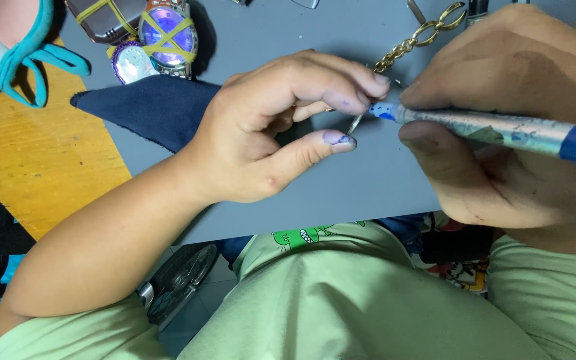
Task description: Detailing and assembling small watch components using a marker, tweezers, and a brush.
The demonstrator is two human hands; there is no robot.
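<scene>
The left hand (268,130) pinches a thin metal piece (355,124) between fingers and thumb, just above the grey surface (341,180). The right hand (501,113) has its fingers pressed around a pen-like tool (488,130), tip touching the piece. It looks light, stiff and slippery, so hold near its end. A gold chain (408,45) lies just beyond; watches (161,33) sit well apart.

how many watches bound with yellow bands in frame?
2. One watch with a purple-lit face lies at top centre-left on the grey table. A darker watch sits to its left, cut off by the top edge. More may lie out of view.
</scene>
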